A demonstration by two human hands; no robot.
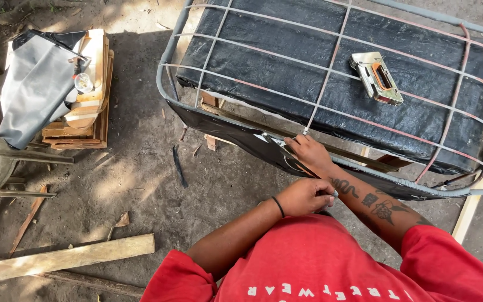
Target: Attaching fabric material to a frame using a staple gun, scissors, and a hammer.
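A: Where are our hands?
B: Our right hand [307,152] pinches the black fabric [236,134] at the metal frame [331,72] edge. Our left hand [304,197] is fisted, just below.
A: And the stapler [377,77]?
B: On the black seat, untouched.

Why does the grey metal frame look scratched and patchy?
The grey metal wire frame over the black padded cushion shows reddish worn streaks along several bars, like rubbed-off paint or rust. A silver and orange staple gun lies loose on top.

Outdoor workshop yard: dirt ground [141,184], wood offcuts [62,260], staple gun [377,78].
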